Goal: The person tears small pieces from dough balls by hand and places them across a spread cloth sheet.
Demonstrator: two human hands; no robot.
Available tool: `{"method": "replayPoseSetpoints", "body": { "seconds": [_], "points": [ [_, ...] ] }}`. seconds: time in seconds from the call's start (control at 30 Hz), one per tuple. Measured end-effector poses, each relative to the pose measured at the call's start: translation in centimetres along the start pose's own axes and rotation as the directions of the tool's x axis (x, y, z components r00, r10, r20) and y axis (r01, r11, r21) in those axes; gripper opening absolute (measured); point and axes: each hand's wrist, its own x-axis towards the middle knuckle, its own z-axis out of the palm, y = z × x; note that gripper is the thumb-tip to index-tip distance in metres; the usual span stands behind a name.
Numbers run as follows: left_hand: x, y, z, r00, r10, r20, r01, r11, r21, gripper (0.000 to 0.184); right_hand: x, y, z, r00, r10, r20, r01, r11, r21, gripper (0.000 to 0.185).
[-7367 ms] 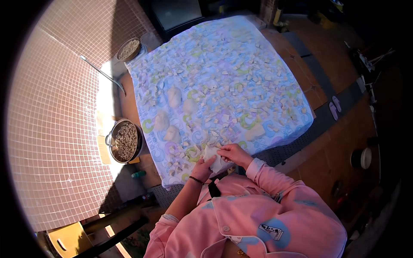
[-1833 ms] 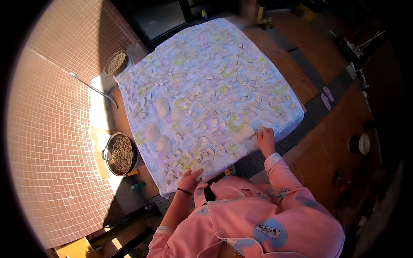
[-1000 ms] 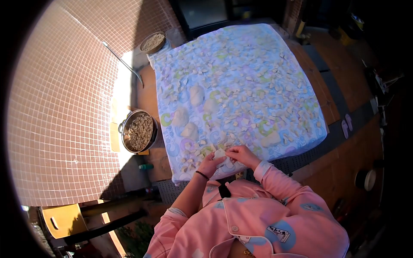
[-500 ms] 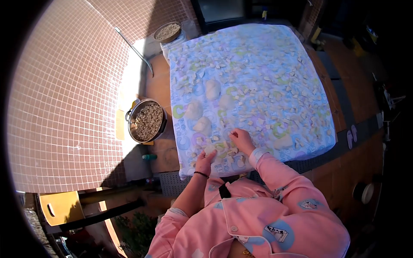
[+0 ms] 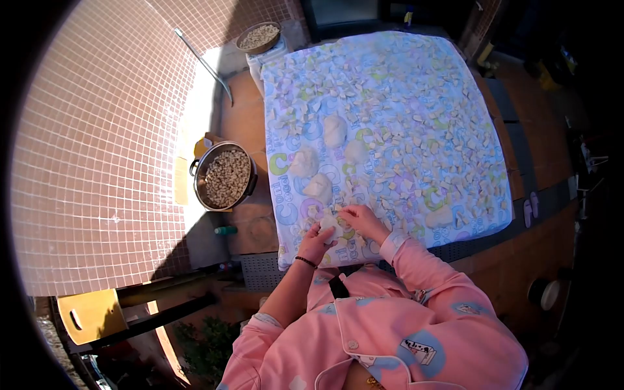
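My left hand (image 5: pixel 316 244), a dark beaded bracelet at its wrist, holds a flat white lump of dough (image 5: pixel 329 225) between thumb and fingers. At the lump's upper right edge my right hand (image 5: pixel 365 222) is closed in a pinch; what lies between its fingertips is too small to make out. Both hands are over the near edge of a table spread with a patterned cloth (image 5: pixel 383 250). Just beyond them sit several larger dough-like lumps, the closest being a rounded lump (image 5: pixel 318 187). Small pale torn pieces (image 5: pixel 416 140) are scattered across the cloth.
Left of the table stands a metal pot (image 5: pixel 225 177) filled with pale pieces. A bowl (image 5: pixel 259 38) of similar pieces rests at the far left corner. A green bottle (image 5: pixel 225 230) lies on the floor, and purple slippers (image 5: pixel 531 208) are at the right.
My right hand has come from over the cloth down to the lump in my left hand. My left hand has risen slightly and moved right. The view has shifted a little.
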Motion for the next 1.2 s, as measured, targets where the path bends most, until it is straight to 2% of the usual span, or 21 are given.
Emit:
{"method": "replayPoseSetpoints", "body": {
  "seconds": [0.03,0.1,0.13,0.17,0.23,0.37,0.4,0.47,0.53,0.57,0.6,0.63,0.67,0.73,0.77,0.8,0.83,0.97,1.03,1.17,1.2],
  "points": [
    [0.1,0.1,-0.1,1.000,-0.003,0.005,0.003,1.000,0.001,0.025,-0.5,0.0,0.3,1.000,0.001,-0.006,-0.001,1.000,-0.001,0.019],
    [0.1,0.1,-0.1,1.000,-0.026,0.004,0.025,0.977,0.211,0.031,-1.5,-0.4,0.5,0.995,-0.023,0.096,0.013,0.995,0.099,0.023],
    [0.0,0.1,-0.1,0.999,-0.033,0.013,0.029,0.976,0.216,0.031,-2.0,-0.7,0.5,0.994,0.050,0.095,-0.061,0.992,0.112,0.020],
    [-0.1,0.1,-0.2,0.998,-0.056,0.011,0.052,0.971,0.233,0.032,-2.2,-0.5,0.4,0.995,0.053,0.084,-0.063,0.992,0.112,0.020],
    [-0.2,0.0,-0.5,0.996,-0.083,0.014,0.077,0.964,0.255,0.033,-2.3,0.1,0.2,0.983,0.074,0.167,-0.095,0.988,0.123,0.019],
    [-0.2,0.0,-0.6,0.992,-0.114,0.056,0.092,0.948,0.306,0.033,-3.1,-0.4,-0.2,0.985,0.068,0.160,-0.081,0.994,0.078,0.019],
    [-0.2,0.1,-0.5,0.988,-0.134,0.078,0.102,0.940,0.325,0.033,-3.2,-0.5,-0.4,0.977,0.096,0.192,-0.123,0.983,0.135,0.019],
    [-0.1,0.0,-0.6,0.983,-0.141,0.114,0.107,0.959,0.263,0.033,-3.3,-0.3,-0.7,0.968,0.121,0.221,-0.164,0.968,0.190,0.019],
    [0.2,-0.2,-0.7,0.978,-0.146,0.146,0.116,0.973,0.199,0.033,-3.2,0.4,-1.0,0.932,0.214,0.294,-0.316,0.876,0.365,0.019],
    [0.3,-0.2,-0.8,0.973,-0.151,0.172,0.122,0.978,0.170,0.033,-3.2,0.5,-1.0,0.932,0.214,0.293,-0.316,0.876,0.365,0.019],
    [0.4,-0.3,-0.8,0.968,-0.155,0.198,0.128,0.982,0.141,0.033,-3.2,0.5,-1.1,0.925,0.264,0.274,-0.367,0.806,0.465,0.019],
    [0.3,-0.3,-0.8,0.968,-0.154,0.198,0.128,0.982,0.141,0.033,-3.1,0.5,-1.2,0.913,0.314,0.261,-0.408,0.722,0.558,0.019],
    [0.1,-0.2,-0.5,0.977,-0.155,0.149,0.141,0.985,0.102,0.032,-2.7,0.6,-1.5,0.913,0.313,0.261,-0.408,0.723,0.558,0.019],
    [-0.1,0.0,-0.2,0.983,-0.156,0.099,0.150,0.987,0.060,0.032,-1.4,1.0,-2.6,0.974,0.207,-0.095,-0.176,0.948,0.267,0.021],
    [-0.2,0.1,-0.1,0.986,-0.152,0.063,0.148,0.987,0.067,0.031,-0.7,1.4,-3.0,0.974,0.207,-0.094,-0.176,0.948,0.267,0.021],
    [-0.3,0.2,-0.1,0.989,-0.148,0.027,0.146,0.986,0.076,0.030,0.1,1.7,-3.3,0.956,0.046,-0.291,-0.051,0.999,-0.007,0.020],
    [-0.3,0.1,-0.3,0.989,-0.147,0.026,0.145,0.986,0.077,0.030,0.7,2.0,-3.6,0.890,-0.161,-0.426,0.030,0.954,-0.298,0.019],
    [-0.3,-0.2,-1.1,0.989,-0.140,0.040,0.135,0.985,0.112,0.030,2.1,1.6,-3.8,0.919,-0.122,-0.375,-0.043,0.915,-0.402,0.016],
    [-0.4,-0.3,-1.4,0.990,-0.136,0.045,0.131,0.986,0.108,0.029,3.0,3.0,-3.5,0.915,-0.191,-0.355,-0.063,0.802,-0.594,0.015],
    [-0.5,-0.4,-1.7,0.989,-0.138,0.051,0.131,0.984,0.123,0.029,2.6,2.4,-3.3,0.898,-0.229,-0.375,-0.065,0.775,-0.629,0.015],
    [-0.5,-0.3,-1.6,0.989,-0.140,0.048,0.133,0.983,0.125,0.029,2.1,1.9,-3.4,0.875,-0.280,-0.394,-0.010,0.804,-0.594,0.016]
  ]
}}
